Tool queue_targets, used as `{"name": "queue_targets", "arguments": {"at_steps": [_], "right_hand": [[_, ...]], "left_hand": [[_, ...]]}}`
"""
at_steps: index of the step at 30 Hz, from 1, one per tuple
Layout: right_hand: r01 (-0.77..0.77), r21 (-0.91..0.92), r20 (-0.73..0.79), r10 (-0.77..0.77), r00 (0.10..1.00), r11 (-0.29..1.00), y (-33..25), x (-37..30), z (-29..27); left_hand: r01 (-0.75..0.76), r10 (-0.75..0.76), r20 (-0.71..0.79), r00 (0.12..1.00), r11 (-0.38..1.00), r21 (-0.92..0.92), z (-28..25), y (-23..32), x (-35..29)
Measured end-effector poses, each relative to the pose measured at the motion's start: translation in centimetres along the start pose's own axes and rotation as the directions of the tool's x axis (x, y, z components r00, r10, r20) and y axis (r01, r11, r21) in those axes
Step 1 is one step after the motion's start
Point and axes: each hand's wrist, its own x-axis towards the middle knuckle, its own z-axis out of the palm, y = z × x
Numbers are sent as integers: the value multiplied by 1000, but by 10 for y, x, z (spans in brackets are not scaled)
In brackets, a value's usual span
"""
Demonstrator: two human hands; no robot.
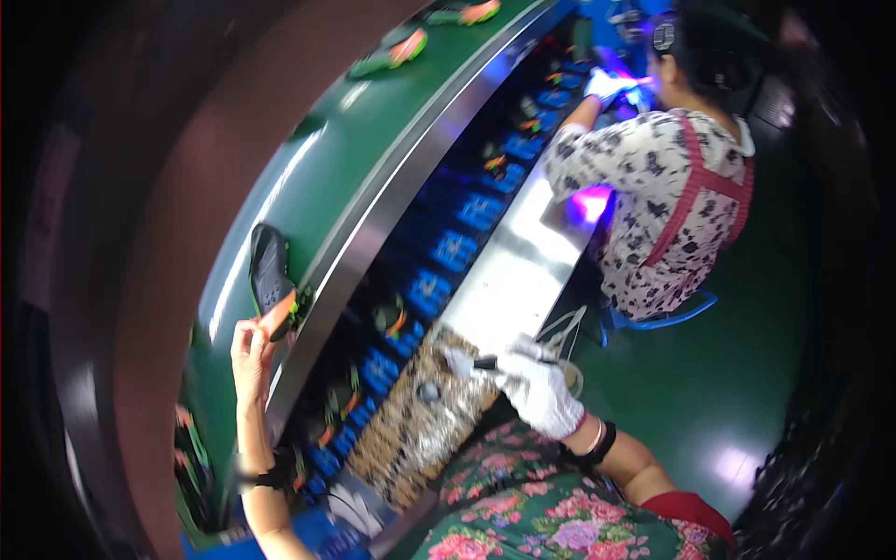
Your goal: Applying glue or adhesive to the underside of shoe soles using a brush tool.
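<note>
The biggest thing is the green belt (322, 177), which runs up the left side and bends at the rim of the view. The green floor (691, 420) is on the right. Between them is a long row of blue racks (455, 250), and beside it a shiny counter (509, 280) with a brown, crinkly near end. A co-worker (667, 196) sits at the far end, near a purple glow, on a blue stool (686, 313). The dark shoe (269, 261) is at the belt's near edge, its toe pointing away and its orange heel toward the person. Other shoes (392, 53) sit far up the belt. The gloved right hand (541, 392) is curled around a small black tool (486, 362) above the brown part. The bare left hand (250, 347) pinches the shoe's heel, with thumb and fingers close together. That grip looks small, so the shoe could twist or slip if the belt tugs at its toe. Being so near the edge, it might drop toward the racks. The tool could bump the counter if the right hand dips while the eyes are on the shoe.
</note>
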Motion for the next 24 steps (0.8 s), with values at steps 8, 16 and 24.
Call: {"name": "queue_targets", "arguments": {"at_steps": [8,16,24], "right_hand": [[-579,815,536,423,730,-33,-7,24,50],[-601,797,542,370,755,61,-55,30,80],[325,219,507,-392,767,920,-92,26,115]], "left_hand": [[-151,88,-461,883,983,-102,60,-62,-181],[307,-517,-31,856,556,-772,110,-130,-166],[236,-208,152,966,477,-847,132,-108,-249]]}}
